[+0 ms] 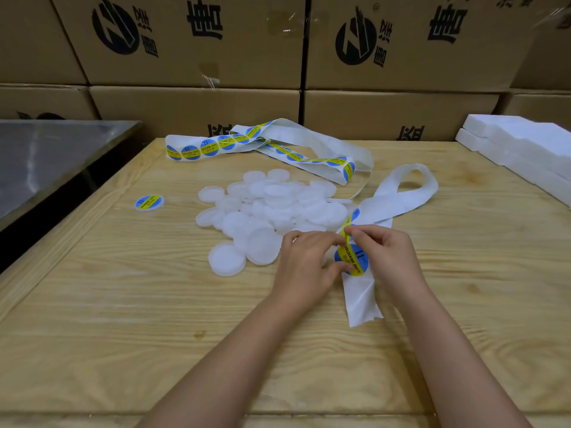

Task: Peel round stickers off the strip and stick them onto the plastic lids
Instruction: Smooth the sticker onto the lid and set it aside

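Left hand, right hand pinching strip, lids beside

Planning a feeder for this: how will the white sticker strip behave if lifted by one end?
Probably floppy: the sticker strip loops and twists across the table. Likely very light, since its thin band holds a raised loop unaided. Apt to crease: the end below the right hand looks crumpled.

A heap of lids lies mid-way on the counter. Behind it, from 11 to 1 o'clock, runs the sticker strip. A lone lid sits apart at 9 o'clock, foam slabs at 2, and cartons are stacked behind everything.
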{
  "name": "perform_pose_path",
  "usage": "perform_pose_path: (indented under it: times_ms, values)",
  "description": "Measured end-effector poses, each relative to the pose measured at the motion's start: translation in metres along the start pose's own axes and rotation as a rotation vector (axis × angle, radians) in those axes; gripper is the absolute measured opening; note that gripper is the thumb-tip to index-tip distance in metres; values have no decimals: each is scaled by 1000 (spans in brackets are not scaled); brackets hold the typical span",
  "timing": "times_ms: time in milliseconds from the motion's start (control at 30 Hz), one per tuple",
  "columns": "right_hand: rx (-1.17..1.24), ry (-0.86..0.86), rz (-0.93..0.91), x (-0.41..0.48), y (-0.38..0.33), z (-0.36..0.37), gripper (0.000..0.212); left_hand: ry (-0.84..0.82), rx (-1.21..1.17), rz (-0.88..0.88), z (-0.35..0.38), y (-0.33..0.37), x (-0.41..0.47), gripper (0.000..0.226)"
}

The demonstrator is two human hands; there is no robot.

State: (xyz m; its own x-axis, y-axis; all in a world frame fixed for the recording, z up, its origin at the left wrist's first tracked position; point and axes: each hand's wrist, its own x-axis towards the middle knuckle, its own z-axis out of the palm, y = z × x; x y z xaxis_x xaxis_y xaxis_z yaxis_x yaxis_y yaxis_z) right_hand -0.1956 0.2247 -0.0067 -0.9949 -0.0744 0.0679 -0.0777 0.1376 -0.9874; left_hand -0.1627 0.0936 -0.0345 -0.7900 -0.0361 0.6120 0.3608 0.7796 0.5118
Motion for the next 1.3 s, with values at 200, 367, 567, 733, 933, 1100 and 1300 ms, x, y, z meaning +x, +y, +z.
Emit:
perform_pose_path:
  times_ms: [200, 367, 567, 733, 933, 1100, 1300]
  values:
    - [-90, 0, -41, -4, 1, 6, 28, -81, -137, -118, 1, -2, 0, 30]
    - [-138, 1, -40, -3, 3, 9, 34, -89, -202, -184, -1, -3, 0, 19]
    - [-136, 86, 57, 3, 11, 3, 28, -82, -298, -170, -8, -4, -1, 10]
    - [-220, 142, 90, 7, 18, -3, 15, -84, -481, -354, -16, -6, -2, 21]
    - [-426, 163, 70, 10, 17, -9, 17, 6, -719, -487, -25, -9, 2, 20]
    - [-605, 309, -224, 1, 7, -6, 13, 72, -835, -541, -27, -13, 4, 16]
    - [-204, 91, -156, -10, 0, 19, 18, 101, -864, -565, -25, -17, 3, 12]
